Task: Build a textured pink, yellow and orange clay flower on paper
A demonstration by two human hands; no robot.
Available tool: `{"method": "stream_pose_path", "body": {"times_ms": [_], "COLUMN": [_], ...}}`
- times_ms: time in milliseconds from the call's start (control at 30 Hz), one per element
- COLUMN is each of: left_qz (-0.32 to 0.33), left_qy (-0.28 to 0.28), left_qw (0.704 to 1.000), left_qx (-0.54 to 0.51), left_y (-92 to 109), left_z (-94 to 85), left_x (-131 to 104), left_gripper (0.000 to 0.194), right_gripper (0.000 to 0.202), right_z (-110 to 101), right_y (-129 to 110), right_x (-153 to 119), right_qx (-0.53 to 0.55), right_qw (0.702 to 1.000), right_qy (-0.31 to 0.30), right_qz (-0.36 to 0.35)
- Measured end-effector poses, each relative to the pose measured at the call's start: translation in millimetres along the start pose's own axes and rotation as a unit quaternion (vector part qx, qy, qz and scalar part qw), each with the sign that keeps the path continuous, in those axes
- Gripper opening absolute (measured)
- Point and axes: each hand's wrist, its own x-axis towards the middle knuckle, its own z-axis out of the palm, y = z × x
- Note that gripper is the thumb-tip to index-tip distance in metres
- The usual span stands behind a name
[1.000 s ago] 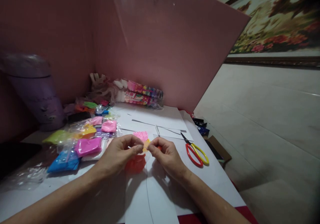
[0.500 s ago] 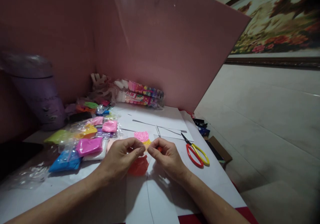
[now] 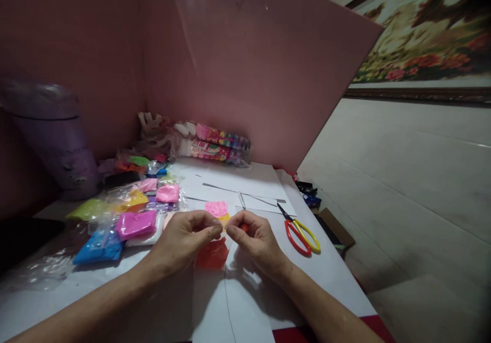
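My left hand [image 3: 187, 238] and my right hand [image 3: 255, 235] are raised over white paper [image 3: 213, 302], fingertips pinched and almost touching. What lies between the fingertips is too small to make out. An orange-red bit [image 3: 244, 227] shows by my right fingers; I cannot tell if it is held or lies behind them. A thin silvery rod [image 3: 241, 200] sticks up past that hand. Beyond my fingertips lies a ridged pink clay shape [image 3: 216, 209] with yellow strips [image 3: 225, 218] below it. A flat red piece [image 3: 212, 254] rests on the paper beneath my left hand.
Red-and-yellow-handled scissors [image 3: 301, 233] lie open at the right. Clay packets, such as a magenta one [image 3: 136, 224] and a blue one [image 3: 98, 247], crowd the left. Behind are a purple tumbler [image 3: 71, 154], bagged colourful packages [image 3: 213, 146] and a pink panel [image 3: 238, 67].
Both hands keep almost the same pinched pose. The whole view has shifted very slightly; nothing on the table has visibly moved.
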Motion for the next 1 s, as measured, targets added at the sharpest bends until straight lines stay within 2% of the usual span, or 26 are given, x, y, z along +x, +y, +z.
{"method": "stream_pose_path", "body": {"times_ms": [200,567,833,1000], "left_qz": [-0.018,-0.004,-0.030,-0.035], "left_qy": [-0.001,0.014,0.007,0.024], "left_qw": [1.000,1.000,1.000,0.998], "left_qx": [-0.011,0.013,-0.005,-0.040], "left_y": [4.8,7.1,2.7,7.4], "left_z": [-1.0,1.2,-1.3,-2.4], "left_x": [-0.2,-0.3,0.2,-1.3], "left_gripper": [0.018,0.013,0.015,0.015], "right_gripper": [0.018,0.016,0.022,0.021], "right_z": [0.4,2.6,-1.5,-1.2], "right_y": [-0.4,-3.2,3.2,3.3], "right_x": [0.1,-1.1,0.6,1.5], "right_qx": [-0.003,0.000,0.037,0.024], "right_qw": [1.000,1.000,0.999,0.999], "right_qy": [0.009,-0.008,0.005,0.007], "right_qz": [-0.001,0.008,0.013,0.025]}}
